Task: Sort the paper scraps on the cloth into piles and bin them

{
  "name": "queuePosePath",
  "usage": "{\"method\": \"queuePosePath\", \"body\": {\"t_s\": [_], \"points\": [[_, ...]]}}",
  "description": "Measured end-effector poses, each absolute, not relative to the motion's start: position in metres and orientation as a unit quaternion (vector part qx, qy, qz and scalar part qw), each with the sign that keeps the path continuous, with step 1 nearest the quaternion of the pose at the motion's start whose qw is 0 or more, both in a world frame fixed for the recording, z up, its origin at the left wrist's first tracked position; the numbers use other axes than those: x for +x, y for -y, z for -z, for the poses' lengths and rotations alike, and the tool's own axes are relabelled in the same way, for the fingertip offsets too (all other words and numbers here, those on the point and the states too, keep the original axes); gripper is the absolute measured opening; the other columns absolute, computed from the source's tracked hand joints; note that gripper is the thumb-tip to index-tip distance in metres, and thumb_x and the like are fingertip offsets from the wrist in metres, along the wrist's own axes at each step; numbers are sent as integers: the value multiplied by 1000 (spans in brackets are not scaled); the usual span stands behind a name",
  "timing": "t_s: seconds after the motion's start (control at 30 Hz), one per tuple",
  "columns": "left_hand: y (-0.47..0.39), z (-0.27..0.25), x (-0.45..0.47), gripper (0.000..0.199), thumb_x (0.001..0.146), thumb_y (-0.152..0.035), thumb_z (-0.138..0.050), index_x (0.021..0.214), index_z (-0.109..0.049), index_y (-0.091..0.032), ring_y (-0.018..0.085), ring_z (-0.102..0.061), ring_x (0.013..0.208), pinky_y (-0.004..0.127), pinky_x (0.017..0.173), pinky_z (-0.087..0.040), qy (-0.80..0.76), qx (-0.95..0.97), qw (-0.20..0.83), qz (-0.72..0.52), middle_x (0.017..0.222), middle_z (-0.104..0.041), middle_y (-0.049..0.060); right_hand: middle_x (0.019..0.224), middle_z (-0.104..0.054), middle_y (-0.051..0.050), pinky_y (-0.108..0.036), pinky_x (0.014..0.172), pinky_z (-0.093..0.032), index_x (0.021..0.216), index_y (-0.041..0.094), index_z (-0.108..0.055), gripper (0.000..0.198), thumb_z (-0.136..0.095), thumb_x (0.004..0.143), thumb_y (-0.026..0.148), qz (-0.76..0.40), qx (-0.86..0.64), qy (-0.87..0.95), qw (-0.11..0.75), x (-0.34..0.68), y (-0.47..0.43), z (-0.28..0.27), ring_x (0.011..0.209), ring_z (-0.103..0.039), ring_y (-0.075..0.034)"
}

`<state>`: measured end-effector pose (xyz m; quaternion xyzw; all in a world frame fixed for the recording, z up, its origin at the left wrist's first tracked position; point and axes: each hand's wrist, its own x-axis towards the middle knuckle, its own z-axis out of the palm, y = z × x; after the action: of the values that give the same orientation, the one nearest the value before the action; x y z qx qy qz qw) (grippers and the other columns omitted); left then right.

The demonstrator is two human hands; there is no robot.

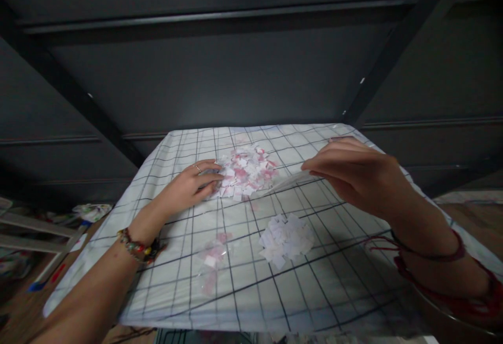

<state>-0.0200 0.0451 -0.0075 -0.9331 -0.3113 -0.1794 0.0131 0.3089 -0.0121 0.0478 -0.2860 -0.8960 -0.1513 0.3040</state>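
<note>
A loose pile of white and pink paper scraps (243, 174), some of them shiny, lies toward the far side of the checked cloth. My left hand (198, 181) rests at the pile's left edge with its fingers stretched out against the scraps. Over the right side of the cloth, my right hand (349, 174) pinches a thin clear plastic strip (285, 182). The strip slants down from the fingertips to the pile's right edge; it is blurred. Closer to me sits a smaller pile of white scraps (286, 240).
Several clear and pinkish plastic bits (214, 260) lie at the near left of the checked tablecloth (243, 302). A dark panelled wall (220, 77) stands directly behind the table. A pale frame with blue feet (43, 244) is on the floor at left.
</note>
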Motion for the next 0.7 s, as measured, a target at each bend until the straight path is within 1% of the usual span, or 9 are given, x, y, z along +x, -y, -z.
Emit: {"method": "queuePosePath", "body": {"t_s": [0.1, 0.2, 0.37, 0.53, 0.7], "points": [[-44, 7, -19, 31, 92, -25, -39, 106, -66, -17, 23, -48, 117, 41, 98, -44, 309, -935, 13, 175, 118, -58, 10, 66, -59, 1, -30, 63, -41, 87, 21, -57, 21, -45, 83, 5, 179, -292, 896, 283, 309, 10, -45, 63, -50, -14], [-45, 7, -19, 31, 92, -26, -39, 106, -65, -16, 24, -49, 116, 42, 97, -44, 308, -935, 12, 175, 117, -58, 11, 68, -60, 1, -29, 62, -39, 88, 19, -57, 22, -43, 82, 3, 200, -267, 904, 268, 301, 12, -42, 62, -49, -13], [-45, 8, -20, 30, 91, -25, -40, 106, -65, -18, 24, -49, 116, 42, 97, -44, 311, -934, 8, 178, 118, -58, 10, 73, -62, 0, -29, 67, -40, 91, 17, -56, 24, -44, 81, -1, 181, -249, 903, 299, 289, 19, -41, 68, -51, -13], [-44, 7, -20, 30, 91, -25, -40, 106, -65, -18, 23, -49, 117, 41, 98, -43, 309, -935, 14, 176, 118, -58, 10, 69, -62, 1, -28, 64, -40, 87, 17, -57, 22, -43, 83, 1, 208, -247, 901, 289, 286, 18, -41, 65, -51, -12], [-43, 6, -18, 33, 92, -25, -37, 107, -65, -14, 24, -48, 117, 42, 97, -43, 309, -936, 13, 165, 117, -58, 12, 72, -63, 0, -28, 68, -41, 89, 16, -58, 21, -45, 83, 1, 191, -230, 902, 311, 282, 21, -40, 67, -52, -12]]}}
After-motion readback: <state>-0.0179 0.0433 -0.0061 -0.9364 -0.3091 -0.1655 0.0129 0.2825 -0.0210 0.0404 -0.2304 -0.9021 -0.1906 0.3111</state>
